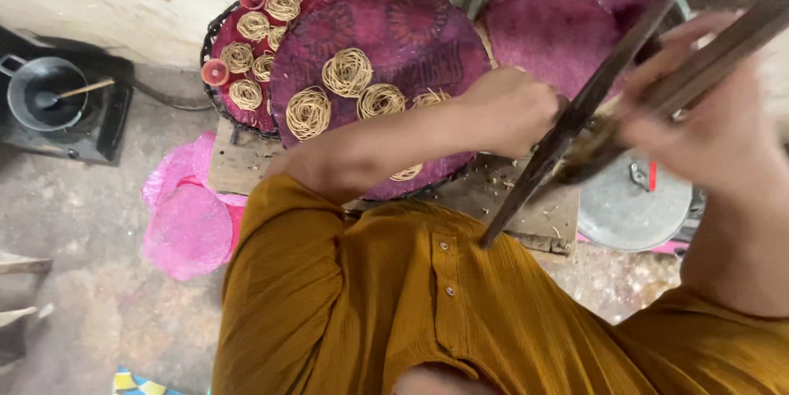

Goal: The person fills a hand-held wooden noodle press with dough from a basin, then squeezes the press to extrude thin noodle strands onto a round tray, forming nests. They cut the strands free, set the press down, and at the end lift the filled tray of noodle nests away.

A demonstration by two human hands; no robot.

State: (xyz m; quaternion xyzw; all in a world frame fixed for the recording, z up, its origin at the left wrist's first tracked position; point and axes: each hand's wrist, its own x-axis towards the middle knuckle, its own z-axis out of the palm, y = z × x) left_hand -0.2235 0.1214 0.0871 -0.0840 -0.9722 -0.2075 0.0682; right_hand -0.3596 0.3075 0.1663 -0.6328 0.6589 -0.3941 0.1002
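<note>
My left hand [511, 109] is closed around the dark body of a wooden noodle press [575, 128], held over a purple round mat [386, 41]. My right hand [707, 128], blurred, grips the press's long wooden handles [715, 50]. Several coils of thin pale noodle strands [347, 72] lie on the mat. One coil [407, 171] is partly hidden under my left forearm. My mustard-yellow sleeves fill the bottom of the view.
A second purple mat [246, 50] with more noodle coils sits behind on a dark basket, with two small pink cups [215, 72]. A metal pot lid [629, 206] lies right. A pan with a spoon [45, 95] stands on a stove at left. Pink mats [189, 226] lie on the floor.
</note>
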